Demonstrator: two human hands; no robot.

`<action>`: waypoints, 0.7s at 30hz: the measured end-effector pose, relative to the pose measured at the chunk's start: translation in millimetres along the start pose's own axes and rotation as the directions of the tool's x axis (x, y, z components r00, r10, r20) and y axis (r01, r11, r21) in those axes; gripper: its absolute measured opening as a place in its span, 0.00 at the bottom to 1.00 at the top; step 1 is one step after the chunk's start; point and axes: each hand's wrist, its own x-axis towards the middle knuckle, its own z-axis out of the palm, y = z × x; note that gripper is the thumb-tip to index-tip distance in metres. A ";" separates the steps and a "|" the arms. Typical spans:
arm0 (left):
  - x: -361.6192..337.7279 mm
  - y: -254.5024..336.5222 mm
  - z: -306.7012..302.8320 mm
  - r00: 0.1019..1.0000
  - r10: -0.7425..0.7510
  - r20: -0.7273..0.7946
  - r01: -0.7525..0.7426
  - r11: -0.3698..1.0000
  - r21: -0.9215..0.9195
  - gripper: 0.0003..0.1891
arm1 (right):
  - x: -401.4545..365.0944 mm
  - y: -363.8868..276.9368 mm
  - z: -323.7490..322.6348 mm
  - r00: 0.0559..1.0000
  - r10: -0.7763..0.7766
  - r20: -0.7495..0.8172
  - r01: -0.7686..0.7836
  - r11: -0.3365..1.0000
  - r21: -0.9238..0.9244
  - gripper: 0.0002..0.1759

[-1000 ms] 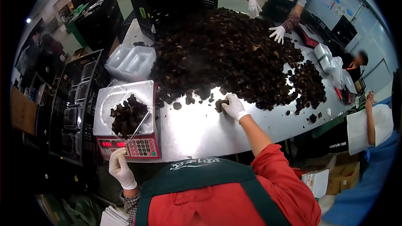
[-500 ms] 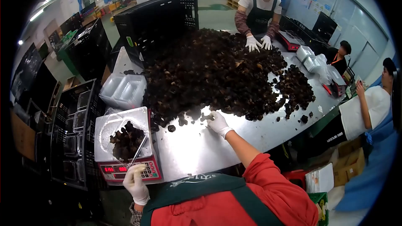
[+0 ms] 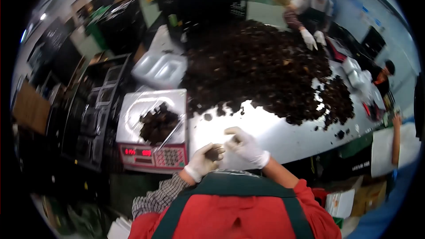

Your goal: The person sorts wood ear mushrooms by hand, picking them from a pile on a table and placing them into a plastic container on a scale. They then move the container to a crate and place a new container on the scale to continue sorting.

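Observation:
In front of my apron, both gloved hands are close together over the table's near edge. Between the fingers of my left hand (image 3: 202, 163) is a dark mushroom piece (image 3: 215, 152), apparently wood ear. My right hand (image 3: 248, 148) is just to its right, fingers curled; blur hides whether anything is in them. To the left stands a red and silver weighing scale (image 3: 129, 106) with lit red digits. A heap of dark mushroom pieces (image 3: 158, 126) is on its platform, with a thin bright strip along the heap's right side. The large mushroom pile (image 3: 252, 62) spreads across the metal table (image 3: 208, 135).
Clear plastic trays (image 3: 161, 68) are stacked behind the scale. A black crate (image 3: 95, 110) with trays stands left, and a large black crate (image 3: 203, 4) at the back. Across the table, a co-worker's gloved hands (image 3: 312, 40) are at the pile. Another person's arm (image 3: 396, 137) shows at right.
My right hand has drawn back from the pile's edge toward my body. My left hand has moved right from beside the scale and now holds a mushroom piece. The view has shifted.

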 end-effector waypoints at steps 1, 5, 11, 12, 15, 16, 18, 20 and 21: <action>-1.7 -0.8 -2.7 0.997 0.025 0.070 -0.023 0.999 -0.023 0.14 | -0.8 10.6 -2.5 0.996 -0.042 -0.074 0.039 0.998 -0.042 0.15; -27.2 18.2 13.9 0.915 0.404 0.014 -0.398 0.893 0.209 0.10 | -14.9 61.8 -5.9 0.985 -0.001 -0.171 -0.035 0.977 -0.210 0.10; -70.8 100.4 28.3 0.061 0.838 0.543 -0.289 -0.506 0.813 0.09 | -35.5 131.8 4.8 0.936 -0.285 -0.207 0.177 0.889 -0.423 0.06; -67.4 112.3 24.7 0.083 0.788 0.610 -0.145 -0.596 0.790 0.14 | -34.8 131.1 6.5 0.945 -0.246 -0.216 0.133 0.891 -0.433 0.06; -49.9 135.2 -5.5 0.543 0.681 0.491 0.333 -0.711 0.619 0.22 | -33.1 128.3 11.2 0.955 -0.179 -0.235 0.053 0.885 -0.462 0.05; -51.6 136.4 -9.8 0.576 0.638 0.511 0.276 -0.740 0.613 0.22 | -32.8 126.9 9.9 0.954 -0.193 -0.231 0.063 0.879 -0.473 0.05; -66.8 147.8 -4.2 0.374 0.680 0.630 0.091 -0.703 0.705 0.22 | -30.6 123.1 8.3 0.953 -0.187 -0.237 0.066 0.895 -0.442 0.05; -102.5 161.4 7.3 0.127 0.815 0.566 -0.015 -0.569 0.822 0.18 | -36.3 120.7 8.7 0.963 -0.130 -0.238 0.038 0.934 -0.356 0.05; -117.6 166.8 8.1 0.009 0.852 0.524 -0.026 -0.523 0.852 0.17 | -35.8 125.3 9.4 0.944 -0.220 -0.246 0.107 0.909 -0.404 0.05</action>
